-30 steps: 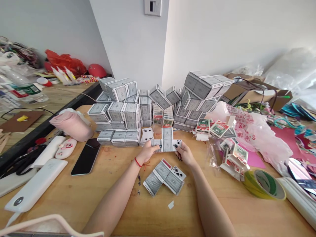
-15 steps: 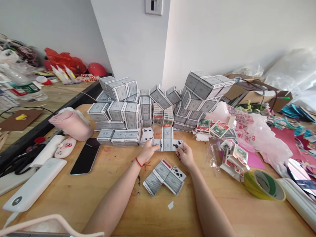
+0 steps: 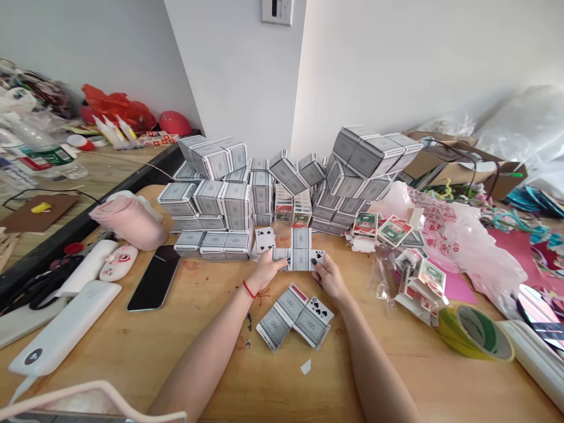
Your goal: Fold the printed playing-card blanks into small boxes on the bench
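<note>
Between my two hands is a small group of overlapping playing cards [image 3: 301,247], mostly backs up, with a five of spades face up at its right end. My left hand [image 3: 264,270] pinches the left end, thumb on top. My right hand [image 3: 328,276] is closed on the five's edge. Nearer to me, more crossed playing cards [image 3: 282,314] lie on the table, a ten of spades showing. A face-up spade card [image 3: 264,239] lies just beyond my left hand. Behind stand stacked blocks folded from cards [image 3: 215,200], in a left group and a right group [image 3: 365,158].
Left are a phone [image 3: 154,279], a white power bank [image 3: 64,329] and a pink pouch [image 3: 130,220]. Right are opened card boxes [image 3: 425,282], a roll of yellow-green tape [image 3: 476,332] and a crumpled plastic bag [image 3: 462,247]. A paper scrap [image 3: 306,366] lies in front.
The view has shifted very slightly, so everything sits a little further right. My hands hold the same cards in nearly the same pose.
</note>
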### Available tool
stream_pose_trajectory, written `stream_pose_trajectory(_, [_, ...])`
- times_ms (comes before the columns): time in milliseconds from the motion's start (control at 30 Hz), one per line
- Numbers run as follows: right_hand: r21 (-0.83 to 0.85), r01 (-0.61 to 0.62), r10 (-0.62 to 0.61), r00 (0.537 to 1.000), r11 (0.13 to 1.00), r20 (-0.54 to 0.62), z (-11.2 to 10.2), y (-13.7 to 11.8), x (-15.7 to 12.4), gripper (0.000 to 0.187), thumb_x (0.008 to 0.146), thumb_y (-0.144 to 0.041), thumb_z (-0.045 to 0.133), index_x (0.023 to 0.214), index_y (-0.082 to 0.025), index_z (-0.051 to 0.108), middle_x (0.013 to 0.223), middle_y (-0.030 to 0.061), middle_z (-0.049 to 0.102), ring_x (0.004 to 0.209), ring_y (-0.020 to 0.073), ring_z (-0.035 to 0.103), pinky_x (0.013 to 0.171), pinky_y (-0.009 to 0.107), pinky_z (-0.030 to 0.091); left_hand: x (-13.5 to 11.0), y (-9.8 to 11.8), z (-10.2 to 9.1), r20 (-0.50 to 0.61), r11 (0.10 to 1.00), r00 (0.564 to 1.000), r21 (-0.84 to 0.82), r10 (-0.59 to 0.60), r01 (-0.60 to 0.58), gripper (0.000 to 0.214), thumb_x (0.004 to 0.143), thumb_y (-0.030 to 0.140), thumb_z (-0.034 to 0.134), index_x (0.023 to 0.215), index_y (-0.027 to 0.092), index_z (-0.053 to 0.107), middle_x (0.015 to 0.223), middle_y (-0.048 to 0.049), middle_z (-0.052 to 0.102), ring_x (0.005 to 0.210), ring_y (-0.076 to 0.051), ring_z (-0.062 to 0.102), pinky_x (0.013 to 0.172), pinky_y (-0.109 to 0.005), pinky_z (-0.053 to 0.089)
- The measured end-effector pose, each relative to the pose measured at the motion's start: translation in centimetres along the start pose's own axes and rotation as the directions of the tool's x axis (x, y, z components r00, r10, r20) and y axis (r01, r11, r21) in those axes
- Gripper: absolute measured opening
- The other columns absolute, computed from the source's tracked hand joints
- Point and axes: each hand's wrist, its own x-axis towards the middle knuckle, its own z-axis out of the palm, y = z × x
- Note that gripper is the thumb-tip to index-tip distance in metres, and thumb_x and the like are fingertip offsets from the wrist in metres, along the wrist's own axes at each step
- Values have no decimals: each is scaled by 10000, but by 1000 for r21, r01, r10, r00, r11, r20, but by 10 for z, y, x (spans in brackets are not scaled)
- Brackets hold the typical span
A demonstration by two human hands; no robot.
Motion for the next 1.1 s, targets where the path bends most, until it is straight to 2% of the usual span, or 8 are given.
stream_pose_trajectory(133, [70,2,-2,1000,998,7,4,-3,1,256,761,-446,506,745,-221,385,514,-80,338,393,64,283,370,191,242,0,-1,1,-11,1000,1000,-20,8,-8,375,595,213,679,953,131,602,925,-73,672,857,-205,611,798,-351,456])
stream_pose_trajectory(300, [53,33,-25,988,998,-152,7,5,4,233,744,-426,520,738,-226,401,572,-54,380,431,82,329,397,208,301,1,1,2,-81,1000,997,9,10,-9,252,594,194,668,833,135,616,807,-39,684,758,-178,615,748,-317,462])
stream_pose_trajectory(500, [-233,63,-121,963,971,-242,3,9,-1,113,755,-338,484,747,-240,427,557,-27,428,456,133,393,432,248,334,1,2,0,-78,999,996,30,30,-28,254,605,204,666,846,142,615,856,-43,683,785,-179,611,749,-308,452])
stream_pose_trajectory(633, [-494,94,-276,910,864,-309,2,6,-8,125,744,-253,482,677,-246,375,483,-41,375,422,141,352,440,260,283,0,2,0,-69,1000,997,-1,22,-22,284,597,216,680,866,143,623,881,-52,682,812,-192,610,744,-306,454])
stream_pose_trajectory(700, [-549,96,-313,895,830,-317,3,6,-9,126,746,-237,475,671,-245,374,475,-44,369,415,141,347,445,262,280,0,2,0,-64,1000,998,-19,19,-20,320,593,222,686,895,142,619,897,-57,680,823,-199,609,733,-304,458])
stream_pose_trajectory(833, [-457,135,-278,924,879,-263,5,11,-5,38,769,-262,456,760,-226,455,591,-1,503,514,161,462,495,267,361,-1,2,-1,-43,1000,999,-12,11,-11,360,605,211,679,949,137,605,947,-64,669,851,-201,606,766,-317,454])
stream_pose_trajectory(900, [-367,151,-250,938,918,-239,4,15,-1,83,777,-291,454,803,-216,479,660,20,544,580,172,500,515,271,391,-1,2,-2,-29,1000,1000,-16,7,-7,381,611,201,674,978,135,595,968,-69,662,870,-204,604,782,-324,449])
stream_pose_trajectory(1100, [-134,132,-150,979,982,-137,3,20,2,148,789,-374,457,812,-229,456,639,-2,515,538,145,474,455,242,374,-3,3,-1,10,996,999,-84,-35,36,359,598,201,685,942,133,606,936,-77,671,867,-220,610,798,-352,444])
